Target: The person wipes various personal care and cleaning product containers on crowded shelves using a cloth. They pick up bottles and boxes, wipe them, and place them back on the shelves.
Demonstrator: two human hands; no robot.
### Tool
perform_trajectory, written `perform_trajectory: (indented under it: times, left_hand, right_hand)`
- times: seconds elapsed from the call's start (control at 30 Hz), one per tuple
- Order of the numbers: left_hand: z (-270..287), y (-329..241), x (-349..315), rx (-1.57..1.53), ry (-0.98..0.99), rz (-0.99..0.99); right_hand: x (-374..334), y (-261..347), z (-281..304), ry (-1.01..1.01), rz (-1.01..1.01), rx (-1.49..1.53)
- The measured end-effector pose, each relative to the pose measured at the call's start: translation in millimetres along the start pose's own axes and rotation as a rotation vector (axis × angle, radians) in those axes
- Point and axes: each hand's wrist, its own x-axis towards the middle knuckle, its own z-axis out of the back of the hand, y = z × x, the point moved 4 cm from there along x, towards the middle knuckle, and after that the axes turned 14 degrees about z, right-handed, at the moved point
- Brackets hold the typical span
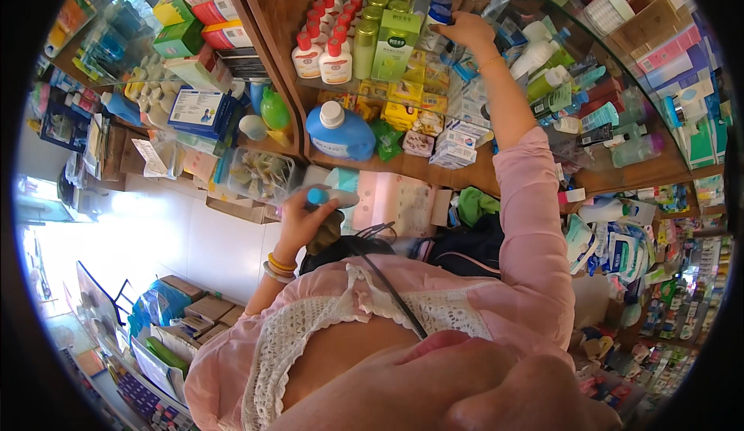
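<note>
My left hand [298, 218] is closed around a pale bottle with a light blue cap [318, 196], held low in front of the shelf. A dark olive, cloth-like bundle [325, 232] hangs just under those fingers; whether the hand grips it too I cannot tell. Stretched out over the glass shelf, my right hand [470, 31] has its fingers at a white bottle with a dark blue cap [439, 15]. That bottle stands beside a green box [397, 46] and several green-lidded jars [365, 47]. A reflection of the right hand shows behind it.
White pump-style bottles with red caps [335, 63] fill the shelf's left side. Below are a large blue jug [339, 132], yellow soap packs [403, 104] and small white boxes [453, 146]. Tubes and bottles [549, 81] crowd the right. A wooden divider [260, 32] stands left.
</note>
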Motion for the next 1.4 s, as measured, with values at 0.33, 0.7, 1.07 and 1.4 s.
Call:
perform_trajectory:
  times: [0.33,0.7,1.07,1.4]
  left_hand:
    - [5,-3,-5,0.054,-0.01,0.014]
    - [18,2,-7,0.02,-0.053,0.019]
    - [29,-14,1,0.105,-0.046,-0.087]
    - [38,-34,7,0.182,-0.018,-0.25]
  right_hand:
    - [13,4,-16,-0.141,-0.123,0.03]
    - [-30,-67,1,-0.092,-0.136,-0.013]
    - [-53,-6,61,-0.235,-0.141,-0.083]
    - [-115,145,74,-0.334,0.355,0.398]
